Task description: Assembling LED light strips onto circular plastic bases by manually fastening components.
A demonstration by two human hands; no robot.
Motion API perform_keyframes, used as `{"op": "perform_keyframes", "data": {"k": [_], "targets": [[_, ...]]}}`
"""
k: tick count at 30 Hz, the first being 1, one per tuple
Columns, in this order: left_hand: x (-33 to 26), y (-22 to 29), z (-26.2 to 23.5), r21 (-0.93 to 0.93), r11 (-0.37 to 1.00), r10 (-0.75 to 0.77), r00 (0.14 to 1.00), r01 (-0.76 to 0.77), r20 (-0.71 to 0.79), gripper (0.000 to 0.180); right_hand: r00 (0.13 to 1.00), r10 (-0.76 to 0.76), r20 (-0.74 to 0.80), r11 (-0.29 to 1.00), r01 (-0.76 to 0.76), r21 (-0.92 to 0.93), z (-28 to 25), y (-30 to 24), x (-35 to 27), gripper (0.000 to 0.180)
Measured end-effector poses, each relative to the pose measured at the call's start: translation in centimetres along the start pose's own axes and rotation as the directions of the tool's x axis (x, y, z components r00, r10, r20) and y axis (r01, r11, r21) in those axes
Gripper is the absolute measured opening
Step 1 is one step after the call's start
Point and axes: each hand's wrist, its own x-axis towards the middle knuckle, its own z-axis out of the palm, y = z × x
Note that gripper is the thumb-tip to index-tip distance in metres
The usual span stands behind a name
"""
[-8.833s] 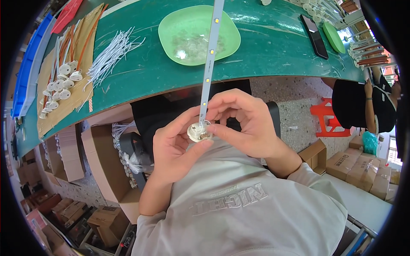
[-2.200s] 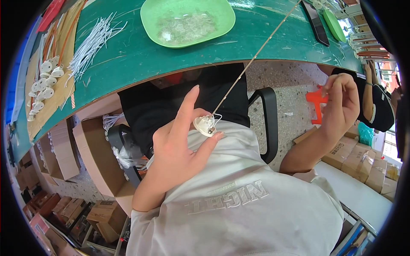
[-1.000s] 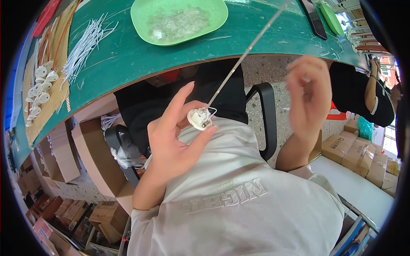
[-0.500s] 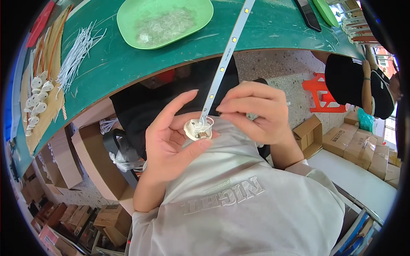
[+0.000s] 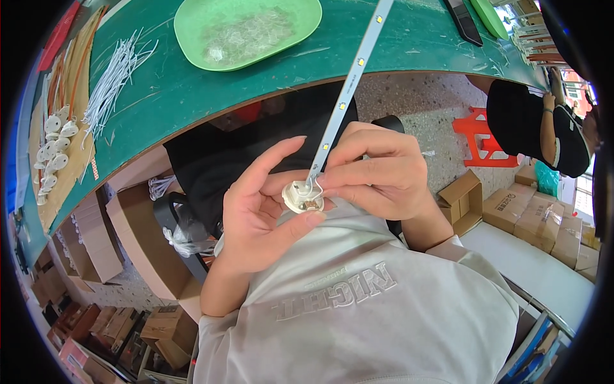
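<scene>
Between the thumb and fingers of my left hand (image 5: 252, 214) is a round white end cap (image 5: 295, 197), its hollow side facing up, with small metal parts inside. A long narrow LED strip (image 5: 342, 105) rises from the cap, slanting up and to the right over the bench edge. Thin white wire (image 5: 319, 186) curves at the strip's foot. The fingertips of my right hand (image 5: 387, 169) are pinched together on this wire, close beside the cap. Exactly how the wire is fixed inside is too small to tell.
On the green bench (image 5: 153, 109) stands a light-green tray (image 5: 185, 45) of small clear pieces. White wires (image 5: 118, 83) and several white caps with leads (image 5: 54, 150) lie at left. Cardboard boxes (image 5: 150, 240), a red stool (image 5: 470, 137) and another person (image 5: 521, 121) are around the bench.
My right hand has moved left and down to the wire, closing its fingers there. The cap and strip have shifted slightly right with my left hand.
</scene>
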Motion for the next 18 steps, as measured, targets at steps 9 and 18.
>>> {"op": "perform_keyframes", "data": {"k": [9,18], "targets": [[0.1,-0.2,0.0,0.047,0.999,0.003,1.0,-0.002,-0.014,0.072,0.999,-0.038,0.006,0.994,0.038,-0.106,0.6,-0.1,0.2,0.021],[0.1,-0.1,0.2,-0.067,0.998,-0.01,1.0,0.011,0.013,0.068,0.938,-0.334,-0.098,0.904,0.288,-0.317,1.8,0.7,-0.4,0.025]]}}
